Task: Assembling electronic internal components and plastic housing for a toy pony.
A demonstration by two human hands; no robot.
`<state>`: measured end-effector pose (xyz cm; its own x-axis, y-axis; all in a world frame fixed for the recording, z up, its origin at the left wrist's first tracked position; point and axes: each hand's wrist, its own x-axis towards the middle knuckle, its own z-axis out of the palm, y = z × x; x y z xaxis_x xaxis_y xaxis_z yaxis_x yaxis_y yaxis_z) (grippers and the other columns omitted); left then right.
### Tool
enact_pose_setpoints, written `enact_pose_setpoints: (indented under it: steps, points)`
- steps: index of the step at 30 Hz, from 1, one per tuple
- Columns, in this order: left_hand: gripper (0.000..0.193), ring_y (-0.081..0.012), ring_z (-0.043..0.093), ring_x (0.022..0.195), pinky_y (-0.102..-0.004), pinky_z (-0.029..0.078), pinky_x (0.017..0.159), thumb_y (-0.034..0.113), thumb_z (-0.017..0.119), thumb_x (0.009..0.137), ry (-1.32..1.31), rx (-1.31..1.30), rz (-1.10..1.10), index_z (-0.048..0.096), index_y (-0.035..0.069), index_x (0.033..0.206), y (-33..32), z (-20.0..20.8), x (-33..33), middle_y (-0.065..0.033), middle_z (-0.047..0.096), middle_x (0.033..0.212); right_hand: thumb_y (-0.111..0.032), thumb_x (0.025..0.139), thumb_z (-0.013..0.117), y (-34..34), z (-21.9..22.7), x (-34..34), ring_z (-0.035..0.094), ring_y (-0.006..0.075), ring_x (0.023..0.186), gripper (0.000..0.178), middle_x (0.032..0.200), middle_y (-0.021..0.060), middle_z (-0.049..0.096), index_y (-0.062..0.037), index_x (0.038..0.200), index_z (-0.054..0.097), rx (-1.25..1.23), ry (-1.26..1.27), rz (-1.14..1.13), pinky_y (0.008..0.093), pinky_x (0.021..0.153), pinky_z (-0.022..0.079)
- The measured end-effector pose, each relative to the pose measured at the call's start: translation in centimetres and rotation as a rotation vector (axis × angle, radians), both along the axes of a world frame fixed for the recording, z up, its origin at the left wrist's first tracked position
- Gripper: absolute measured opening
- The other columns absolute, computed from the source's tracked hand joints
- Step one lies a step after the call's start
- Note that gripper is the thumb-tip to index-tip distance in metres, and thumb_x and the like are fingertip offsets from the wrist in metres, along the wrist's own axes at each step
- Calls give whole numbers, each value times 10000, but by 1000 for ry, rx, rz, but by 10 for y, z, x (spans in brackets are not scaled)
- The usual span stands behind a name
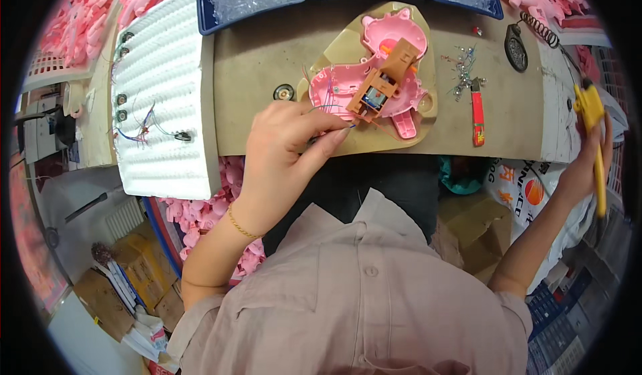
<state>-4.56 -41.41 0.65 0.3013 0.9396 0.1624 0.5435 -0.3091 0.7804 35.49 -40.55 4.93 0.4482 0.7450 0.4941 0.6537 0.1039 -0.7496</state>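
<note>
A pink plastic toy shell half (pixel 334 84) lies in a tan holder (pixel 428 40) on the bench, open side up. Across it sits a brown plastic mechanism box (pixel 374 97) with thin wires around it. My left hand (pixel 287 131) is at the shell's near edge, thumb and forefinger pinched on a thin blue wire (pixel 348 127). Far to the right, off the bench's edge, my right hand (pixel 585 157) is closed round a yellow tool (pixel 592 107), which looks like a glue gun with a dark tip. Its grip is partly hidden by the fingers.
A round speaker (pixel 284 92) lies left of the holder. A red cutter knife (pixel 477 114) and loose wired parts (pixel 461 67) lie to its right. White foam (pixel 160 60) holds wired parts at left. Blue bins (pixel 254 0) line the back. A coiled cord (pixel 540 28) stands far right.
</note>
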Motion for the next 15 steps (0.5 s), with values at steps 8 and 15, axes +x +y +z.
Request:
enact_pose_setpoints:
  steps: [8,15]
  points:
    - [57,-212,514,794,-340,362,752,144,706,750,-19,119,133,671,107,777,-5,-25,24,-9,596,746,-204,911,554,-85,-27,-78,576,262,1066,581,1238,223,517,43,1374,306,44,521,350,353,916,470]
    - [49,-227,491,849,-351,349,797,141,701,749,-4,173,240,677,103,767,-11,-33,32,-19,580,783,-262,878,575,-92,-33,-90,567,307,1082,626,1207,229,532,28,1363,305,-28,395,294,400,908,475]
